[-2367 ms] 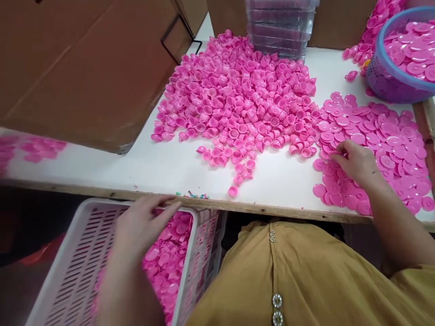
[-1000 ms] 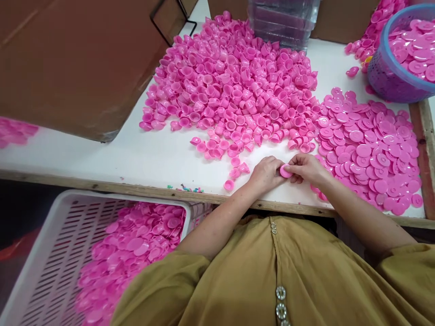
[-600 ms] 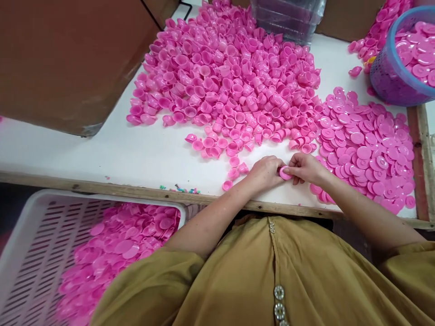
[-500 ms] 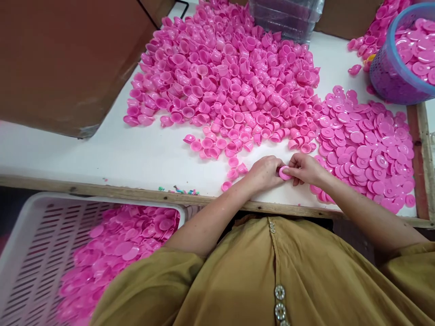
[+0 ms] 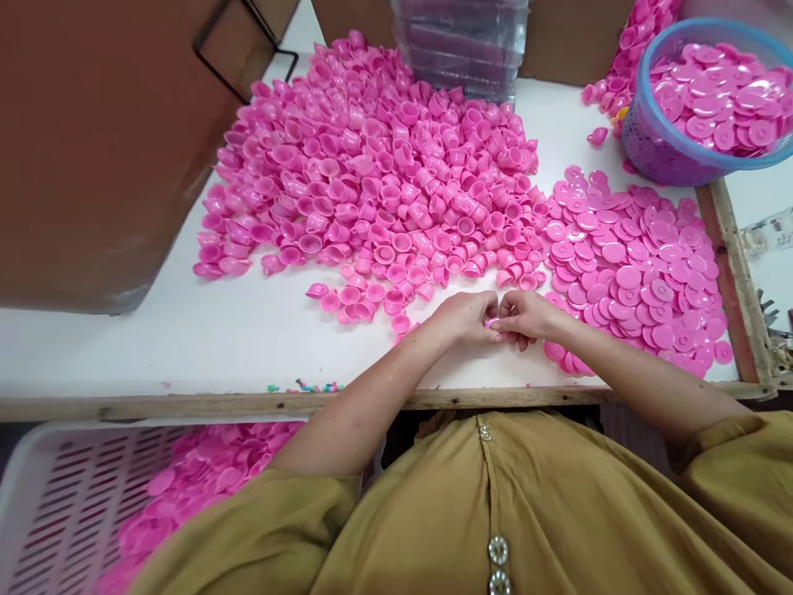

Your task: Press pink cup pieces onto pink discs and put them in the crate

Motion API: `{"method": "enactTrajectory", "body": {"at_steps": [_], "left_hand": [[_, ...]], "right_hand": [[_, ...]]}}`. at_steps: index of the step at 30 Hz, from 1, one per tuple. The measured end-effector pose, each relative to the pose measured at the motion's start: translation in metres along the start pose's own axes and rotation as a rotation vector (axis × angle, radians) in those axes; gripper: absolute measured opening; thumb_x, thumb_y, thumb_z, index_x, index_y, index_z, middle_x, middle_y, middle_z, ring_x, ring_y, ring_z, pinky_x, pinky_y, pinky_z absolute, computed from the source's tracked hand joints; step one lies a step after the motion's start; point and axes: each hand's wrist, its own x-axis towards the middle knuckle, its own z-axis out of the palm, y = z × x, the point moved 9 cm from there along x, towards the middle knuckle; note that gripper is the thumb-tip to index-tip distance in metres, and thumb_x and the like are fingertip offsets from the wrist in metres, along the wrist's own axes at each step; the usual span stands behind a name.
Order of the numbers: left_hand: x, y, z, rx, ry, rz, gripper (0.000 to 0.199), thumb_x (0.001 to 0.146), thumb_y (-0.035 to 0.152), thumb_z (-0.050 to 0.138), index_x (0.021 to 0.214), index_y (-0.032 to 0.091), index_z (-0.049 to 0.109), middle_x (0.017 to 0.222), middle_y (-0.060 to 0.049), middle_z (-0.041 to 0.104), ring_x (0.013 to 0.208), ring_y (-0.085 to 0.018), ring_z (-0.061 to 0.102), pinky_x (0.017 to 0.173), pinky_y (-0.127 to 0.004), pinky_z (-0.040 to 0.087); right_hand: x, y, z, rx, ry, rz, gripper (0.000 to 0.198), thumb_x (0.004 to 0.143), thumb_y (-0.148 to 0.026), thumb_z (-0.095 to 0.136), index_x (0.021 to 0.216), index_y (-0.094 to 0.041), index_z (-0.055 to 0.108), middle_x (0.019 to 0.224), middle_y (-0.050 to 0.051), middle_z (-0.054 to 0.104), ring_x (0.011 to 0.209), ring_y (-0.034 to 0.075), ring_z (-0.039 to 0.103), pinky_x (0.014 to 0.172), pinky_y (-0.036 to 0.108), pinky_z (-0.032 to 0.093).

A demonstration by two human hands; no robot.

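Close together above the front of the white table, my left hand (image 5: pixel 469 318) and my right hand (image 5: pixel 522 317) are both closed on a small pink toy saucer (image 5: pixel 492 323). Only a sliver of it shows between the fingertips, and whether a cup is with it is hidden. Beyond my hands spreads a large heap of pink toy cups (image 5: pixel 372 182), with a few loose ones beside my left wrist. Right of my right hand lies a pile of flat pink saucers (image 5: pixel 638 273), some overlapping my forearm's edge.
A blue basket (image 5: pixel 672 153) of saucers stands at the back right. A large brown carton (image 5: pixel 92 149) takes up the left, and stacked clear plastic packs (image 5: pixel 462 49) stand behind the cups. Below the wooden table edge (image 5: pixel 204 404) sits a white crate (image 5: pixel 68 496) of pink pieces.
The view has shifted, so the table's things appear further left and lower. Both hands stay together on the saucer, which has tilted and shows less of its face.
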Motion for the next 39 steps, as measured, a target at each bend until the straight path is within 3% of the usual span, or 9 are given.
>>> {"method": "enactTrajectory", "body": {"at_steps": [4,9,11,18,21,23,27,33,39], "left_hand": [[-0.009,0.009,0.000,-0.083,0.039,0.040,0.020,0.070,0.032,0.068,0.086,0.021,0.064,0.071,0.003,0.064,0.067,-0.016,0.059,0.057,-0.023,0.037],[-0.051,0.017,-0.006,-0.165,0.204,0.023,0.017,0.077,0.025,0.056,0.089,0.020,0.066,0.077,0.000,0.067,0.071,-0.015,0.059,0.064,-0.024,0.042],[-0.090,0.005,-0.021,-0.199,0.277,-0.052,0.020,0.080,0.032,0.055,0.091,0.020,0.066,0.083,-0.001,0.069,0.074,-0.016,0.060,0.068,-0.026,0.045],[-0.298,-0.131,-0.055,0.033,0.193,-0.700,0.037,0.071,0.054,0.062,0.093,0.026,0.069,0.086,-0.004,0.073,0.080,-0.030,0.066,0.071,-0.035,0.049],[-0.338,-0.161,-0.057,0.243,0.228,-0.893,0.037,0.070,0.052,0.060,0.091,0.023,0.072,0.081,-0.010,0.070,0.081,-0.035,0.066,0.070,-0.040,0.049],[-0.318,-0.147,-0.059,0.318,0.369,-0.823,0.042,0.078,0.053,0.053,0.101,0.023,0.071,0.090,-0.012,0.068,0.091,-0.034,0.063,0.079,-0.042,0.049],[-0.215,-0.076,-0.060,0.400,0.613,-0.437,0.041,0.086,0.048,0.052,0.114,0.023,0.068,0.108,-0.012,0.062,0.102,-0.029,0.055,0.094,-0.043,0.042],[-0.095,-0.020,-0.036,0.529,0.392,-0.120,0.017,0.086,0.024,0.055,0.089,0.019,0.071,0.097,-0.013,0.066,0.098,-0.031,0.051,0.083,-0.043,0.041],[-0.050,0.007,-0.017,0.587,0.090,-0.051,0.017,0.087,0.023,0.055,0.096,0.016,0.066,0.081,-0.011,0.066,0.078,-0.025,0.059,0.067,-0.034,0.041]], "right_hand": [[-0.010,-0.001,-0.011,-0.021,0.048,-0.123,0.030,0.081,-0.036,0.073,0.074,-0.020,0.049,0.049,-0.003,0.059,0.038,0.011,0.055,0.035,0.018,0.038],[-0.055,-0.014,-0.098,-0.580,0.715,-0.349,0.010,0.087,-0.028,0.057,0.085,-0.020,0.062,0.086,0.010,0.066,0.077,0.022,0.062,0.061,0.031,0.047],[-0.064,-0.017,-0.115,-0.838,0.854,-0.384,0.018,0.088,-0.026,0.052,0.096,-0.018,0.065,0.102,0.016,0.064,0.093,0.030,0.058,0.072,0.038,0.046],[-0.050,-0.009,-0.113,-1.134,0.898,-0.522,0.031,0.091,-0.023,0.042,0.106,-0.009,0.066,0.099,0.021,0.063,0.096,0.034,0.054,0.079,0.046,0.038],[-0.044,-0.005,-0.115,-1.100,0.876,-0.527,0.029,0.088,-0.018,0.043,0.100,-0.010,0.068,0.092,0.021,0.064,0.093,0.036,0.055,0.079,0.048,0.037],[-0.042,-0.002,-0.120,-1.052,0.863,-0.507,0.027,0.086,-0.015,0.044,0.094,-0.013,0.069,0.086,0.020,0.065,0.091,0.036,0.057,0.081,0.049,0.037],[-0.050,-0.007,-0.128,-0.984,0.913,-0.508,0.027,0.089,-0.018,0.043,0.087,-0.016,0.069,0.092,0.018,0.068,0.092,0.034,0.059,0.081,0.048,0.040],[-0.086,-0.021,-0.118,-0.768,0.953,-0.606,0.023,0.092,-0.029,0.046,0.084,-0.019,0.065,0.098,0.015,0.070,0.096,0.029,0.063,0.086,0.044,0.046],[-0.072,0.010,-0.090,-0.113,0.607,-0.407,0.020,0.093,-0.039,0.047,0.092,-0.022,0.057,0.062,0.001,0.064,0.054,0.017,0.062,0.052,0.027,0.048]]}}
